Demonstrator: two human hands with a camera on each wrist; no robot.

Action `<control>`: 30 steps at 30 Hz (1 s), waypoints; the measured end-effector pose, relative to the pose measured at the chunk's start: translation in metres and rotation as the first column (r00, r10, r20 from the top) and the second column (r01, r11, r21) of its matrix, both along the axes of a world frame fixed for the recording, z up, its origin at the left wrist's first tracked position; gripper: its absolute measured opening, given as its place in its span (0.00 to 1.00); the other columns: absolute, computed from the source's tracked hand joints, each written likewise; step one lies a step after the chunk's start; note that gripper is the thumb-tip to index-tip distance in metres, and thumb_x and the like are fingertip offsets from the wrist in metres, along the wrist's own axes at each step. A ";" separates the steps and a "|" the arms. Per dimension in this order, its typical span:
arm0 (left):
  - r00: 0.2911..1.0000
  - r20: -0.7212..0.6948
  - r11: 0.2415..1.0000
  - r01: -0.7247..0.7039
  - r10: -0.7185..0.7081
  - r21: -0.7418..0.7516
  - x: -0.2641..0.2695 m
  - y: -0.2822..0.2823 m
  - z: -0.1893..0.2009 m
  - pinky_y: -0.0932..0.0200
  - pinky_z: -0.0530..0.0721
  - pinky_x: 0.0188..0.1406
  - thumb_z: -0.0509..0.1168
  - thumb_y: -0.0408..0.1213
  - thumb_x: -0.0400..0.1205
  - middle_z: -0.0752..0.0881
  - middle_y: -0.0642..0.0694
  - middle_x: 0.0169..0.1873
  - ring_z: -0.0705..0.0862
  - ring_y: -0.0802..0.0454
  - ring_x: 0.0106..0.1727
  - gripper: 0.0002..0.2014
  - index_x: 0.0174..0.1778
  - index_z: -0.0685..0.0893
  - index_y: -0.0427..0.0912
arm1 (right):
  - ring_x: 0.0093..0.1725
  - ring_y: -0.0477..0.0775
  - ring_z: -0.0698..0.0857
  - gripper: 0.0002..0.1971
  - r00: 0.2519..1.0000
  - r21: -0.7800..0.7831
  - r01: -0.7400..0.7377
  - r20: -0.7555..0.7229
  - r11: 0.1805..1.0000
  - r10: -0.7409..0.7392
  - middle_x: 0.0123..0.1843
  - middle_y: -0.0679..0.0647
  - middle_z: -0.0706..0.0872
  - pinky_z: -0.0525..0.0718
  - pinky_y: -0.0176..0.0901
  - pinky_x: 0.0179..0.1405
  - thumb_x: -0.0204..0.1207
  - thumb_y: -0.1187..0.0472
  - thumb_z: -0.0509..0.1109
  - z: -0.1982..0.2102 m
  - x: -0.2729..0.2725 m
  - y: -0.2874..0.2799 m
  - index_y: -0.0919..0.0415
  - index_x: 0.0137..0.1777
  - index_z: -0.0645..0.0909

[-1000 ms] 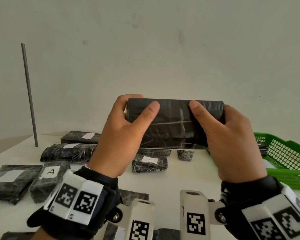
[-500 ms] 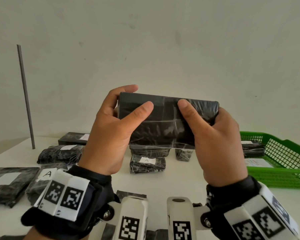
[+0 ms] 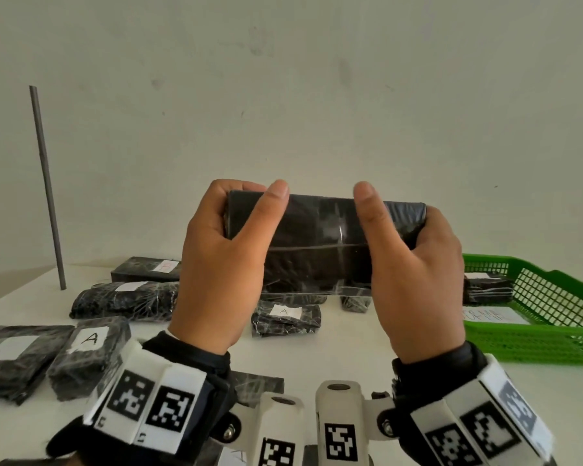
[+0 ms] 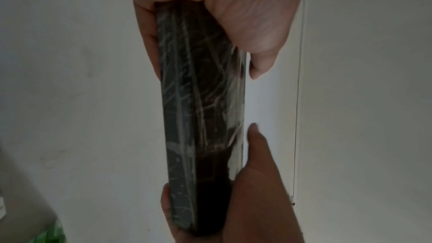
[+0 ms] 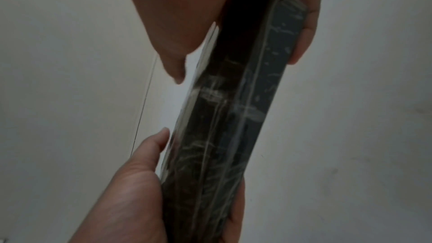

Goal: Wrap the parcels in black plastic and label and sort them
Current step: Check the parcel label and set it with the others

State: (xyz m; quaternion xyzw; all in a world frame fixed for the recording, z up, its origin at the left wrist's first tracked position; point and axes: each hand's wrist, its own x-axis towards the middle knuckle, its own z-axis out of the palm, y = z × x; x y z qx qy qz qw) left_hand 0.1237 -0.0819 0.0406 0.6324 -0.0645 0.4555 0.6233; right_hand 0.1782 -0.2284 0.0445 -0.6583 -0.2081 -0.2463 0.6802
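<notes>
I have both hands closed on one flat, oblong parcel wrapped in black plastic [image 3: 320, 243], raised at centre frame above the white worktop [image 3: 350, 344]: my left hand [image 3: 216, 264] grips its left end, my right hand [image 3: 418, 280] its right end, thumbs on the near face, fingers behind. Its long axis runs left to right between the hands, equally near to each. It carries no label that I can see. Below, lower left, lie labelled black-wrapped parcels [image 3: 88, 351], some marked A; at right the green plastic mesh basket [image 3: 552, 317] holds more. I judge labelling comes next.
</notes>
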 end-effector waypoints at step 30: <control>0.994 -0.104 0.999 -0.019 0.024 0.044 -0.003 0.009 0.002 0.49 0.94 0.46 0.77 0.60 0.70 0.90 0.52 0.41 0.92 0.50 0.46 0.24 0.53 0.84 0.48 | 0.41 0.51 0.93 0.39 0.998 -0.182 -0.065 0.001 0.981 0.066 0.41 0.50 0.93 0.93 0.57 0.43 0.58 0.22 0.81 0.002 0.009 -0.011 0.59 0.51 0.84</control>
